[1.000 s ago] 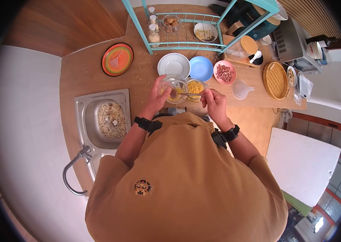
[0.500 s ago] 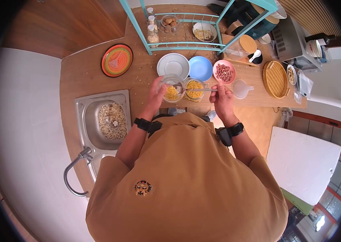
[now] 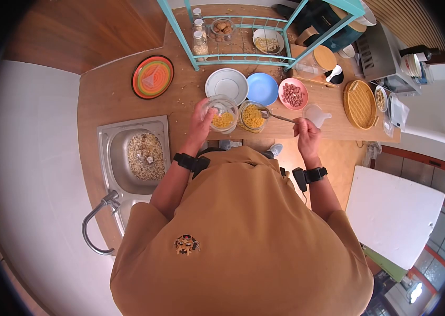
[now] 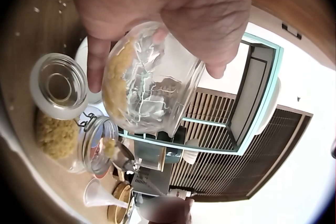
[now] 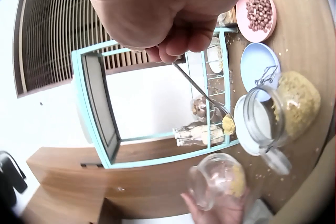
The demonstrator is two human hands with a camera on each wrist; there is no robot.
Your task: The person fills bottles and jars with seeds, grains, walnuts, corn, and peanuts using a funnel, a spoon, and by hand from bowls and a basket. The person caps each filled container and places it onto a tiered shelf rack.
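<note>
My left hand [image 3: 197,126] grips a clear glass jar [image 3: 225,122], tilted, with yellow grains in it. In the left wrist view, the fingers and thumb span the glass jar [image 4: 152,82]. Just to its right in the head view stands a clip-top jar [image 3: 254,118] full of similar yellow grains, its glass lid [image 4: 59,85] swung open on a wire clasp. My right hand [image 3: 308,138] pinches the handle of a metal spoon [image 3: 281,117]. The spoon's bowl is at the clip-top jar's mouth, and yellow grains [image 5: 228,124] sit on it in the right wrist view.
Behind the jars are a white bowl [image 3: 226,84], a blue bowl [image 3: 262,89] and a pink bowl [image 3: 294,95] of reddish nuts. A funnel [image 3: 314,117] and wicker basket [image 3: 360,105] lie to the right. A turquoise rack [image 3: 243,62] stands behind; the sink [image 3: 107,158] is at left.
The spoon has moved right, from inside the held glass jar to the mouth of the clip-top jar. My right hand has shifted right with it; the left hand has moved slightly left.
</note>
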